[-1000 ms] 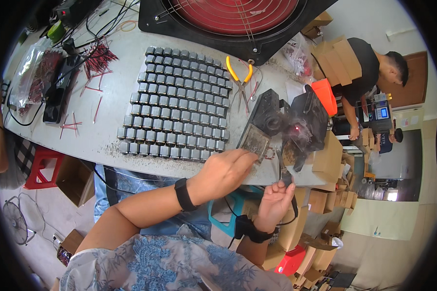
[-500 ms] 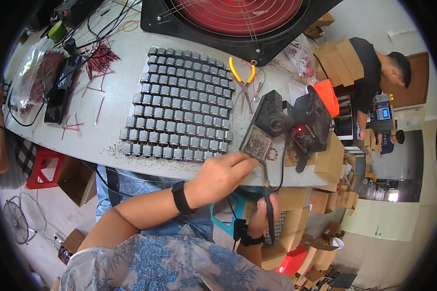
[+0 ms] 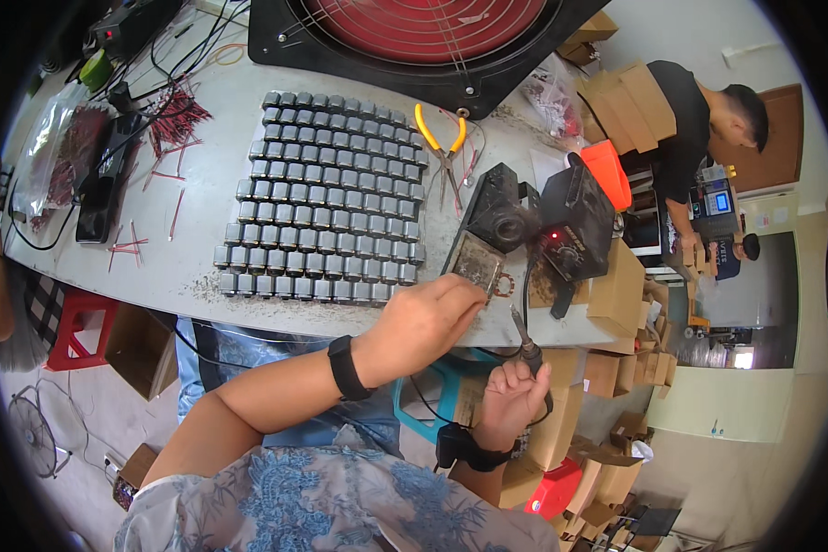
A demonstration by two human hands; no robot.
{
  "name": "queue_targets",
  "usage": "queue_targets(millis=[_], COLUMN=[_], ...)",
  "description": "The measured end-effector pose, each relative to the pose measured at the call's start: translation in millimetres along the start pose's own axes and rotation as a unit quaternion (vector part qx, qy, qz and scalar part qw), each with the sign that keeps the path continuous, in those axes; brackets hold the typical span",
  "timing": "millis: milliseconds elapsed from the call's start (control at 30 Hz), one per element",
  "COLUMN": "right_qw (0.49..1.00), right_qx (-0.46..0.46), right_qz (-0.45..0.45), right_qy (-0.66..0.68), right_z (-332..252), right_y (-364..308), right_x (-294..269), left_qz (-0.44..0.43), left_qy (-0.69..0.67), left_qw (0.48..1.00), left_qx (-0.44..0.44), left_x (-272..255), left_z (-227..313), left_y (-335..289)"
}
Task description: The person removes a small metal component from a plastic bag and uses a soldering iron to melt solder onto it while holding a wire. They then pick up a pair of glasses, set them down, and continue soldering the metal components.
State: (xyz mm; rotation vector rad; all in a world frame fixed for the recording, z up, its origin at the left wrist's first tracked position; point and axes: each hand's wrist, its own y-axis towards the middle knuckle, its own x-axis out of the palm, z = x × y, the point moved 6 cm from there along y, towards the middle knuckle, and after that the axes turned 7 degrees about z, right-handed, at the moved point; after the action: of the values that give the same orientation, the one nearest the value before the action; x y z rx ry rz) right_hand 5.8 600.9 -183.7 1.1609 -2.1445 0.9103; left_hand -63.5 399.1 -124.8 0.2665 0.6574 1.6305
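My left hand (image 3: 421, 328) reaches over the table's front edge with thumb and fingers pinched together at the near end of a soldering iron stand (image 3: 477, 261). Whatever lies in that pinch, if anything, is hidden. In my right hand (image 3: 511, 402), beyond the table edge, is a soldering iron (image 3: 530, 350), its tip pointing up toward the stand. The iron is apart from the tray. Left of the stand, rows of small grey metal-cased parts (image 3: 327, 198) cover the table. A dark soldering station (image 3: 575, 225) with a lit red lamp stands right of the stand.
Yellow-handled pliers (image 3: 443, 152) lie behind the stand. A large black-framed fan (image 3: 414, 41) occupies the back. Red and black wires (image 3: 177, 115), a plastic bag (image 3: 51, 152) and a phone (image 3: 110, 184) lie at left. Cardboard boxes (image 3: 615, 290) and a co-worker (image 3: 695, 120) are at right.
The iron has swung right and down, away from the stand's tray and my left fingers. My right hand has turned, its palm and fingers now showing. The view has shifted slightly.
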Motion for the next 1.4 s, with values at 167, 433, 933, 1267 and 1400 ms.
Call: queue_targets(millis=[167, 433, 933, 1267, 1400], right_qw=[0.999, 0.999, 0.999, 0.999, 0.997], right_qx=[0.022, 0.034, 0.018, 0.021, -0.011], right_qz=[-0.018, -0.031, -0.026, -0.023, -0.041], right_qy=[0.017, -0.007, -0.045, -0.035, -0.07], right_z=[4.9, 6.0, 5.3, 5.2, 2.1], right_y=[-0.3, 3.6, 1.6, 2.3, -1.0], right_x=[2.3, -1.4, -0.4, -5.6, 1.1], left_qz=[-0.003, -0.003, 0.004, -0.011, -0.008], left_qy=[-0.03, -0.037, 0.002, 0.027, 0.009], left_qw=[1.0, 0.999, 0.998, 1.0, 1.0], left_qx=[-0.009, 0.002, 0.061, -0.002, 0.007], left_x=[2.0, 3.5, 3.6, -3.2, -1.6], left_z=[-0.4, 2.3, 7.1, 4.4, 4.5], left_y=[-0.6, 1.7, 1.8, 1.7, 1.0])
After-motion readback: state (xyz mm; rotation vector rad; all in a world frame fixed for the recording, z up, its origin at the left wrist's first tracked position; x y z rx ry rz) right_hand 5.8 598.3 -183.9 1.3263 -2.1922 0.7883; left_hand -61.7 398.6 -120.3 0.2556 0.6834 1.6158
